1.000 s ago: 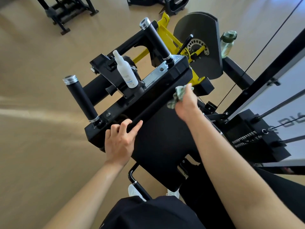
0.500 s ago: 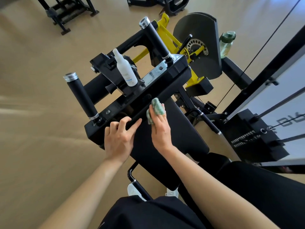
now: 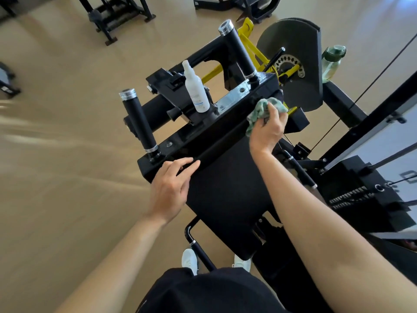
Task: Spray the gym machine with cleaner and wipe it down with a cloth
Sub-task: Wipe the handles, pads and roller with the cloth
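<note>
Gripping one green cloth (image 3: pixel 261 110) in my right hand (image 3: pixel 267 129), I rest my left hand (image 3: pixel 172 188), fingers relaxed, on the black pad (image 3: pixel 225 188); one spray bottle (image 3: pixel 195 88) stands beyond both hands, between two handles (image 3: pixel 140 123).

A green-capped water bottle (image 3: pixel 332 62) stands beyond the right hand (image 3: pixel 267 129), off to its right; a weight stack (image 3: pixel 352 197) sits nearer. Far past the left hand (image 3: pixel 171 188), a black rack (image 3: pixel 117 16) stands on the tan floor (image 3: pixel 56 154)
</note>
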Demonstrator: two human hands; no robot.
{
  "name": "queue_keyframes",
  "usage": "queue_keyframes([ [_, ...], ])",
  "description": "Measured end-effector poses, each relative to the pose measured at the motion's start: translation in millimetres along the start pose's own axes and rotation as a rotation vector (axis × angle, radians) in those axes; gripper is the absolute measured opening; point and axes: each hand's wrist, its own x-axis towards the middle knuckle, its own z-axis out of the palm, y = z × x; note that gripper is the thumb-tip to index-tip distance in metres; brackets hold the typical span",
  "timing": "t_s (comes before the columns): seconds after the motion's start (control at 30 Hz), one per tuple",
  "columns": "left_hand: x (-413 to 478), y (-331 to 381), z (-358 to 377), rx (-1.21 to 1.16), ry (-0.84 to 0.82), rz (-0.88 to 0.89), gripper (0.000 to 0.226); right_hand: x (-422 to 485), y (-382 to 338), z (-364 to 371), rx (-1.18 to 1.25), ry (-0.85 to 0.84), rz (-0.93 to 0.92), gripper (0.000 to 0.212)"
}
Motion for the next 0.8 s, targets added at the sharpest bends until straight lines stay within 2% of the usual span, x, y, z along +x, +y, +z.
queue_keyframes([
  [0.17,-31,-22,-40,-0.018,0.232,-0.233,0.037,-128,-11,4,0.065,-0.083,-0.103,0.036],
  [0.27,-36,-47,-47,-0.067,0.201,-0.333,0.047,-213,-19,8,0.09,-0.226,-0.159,0.034],
  [0.4,-31,-63,-38,-0.216,0.103,-0.346,0.045,-265,-30,15,0.099,-0.335,-0.055,0.033],
  [0.53,-31,-66,-33,-0.294,0.167,-0.33,0.039,-249,-38,11,0.106,-0.244,0.031,0.029],
  [0.67,-32,-76,-34,-0.336,0.131,-0.291,0.041,-209,-50,16,0.155,-0.03,0.356,0.03],
  [0.8,-31,-86,-32,-0.371,0.102,-0.253,0.043,-218,-59,17,0.201,-0.029,0.437,0.029],
])
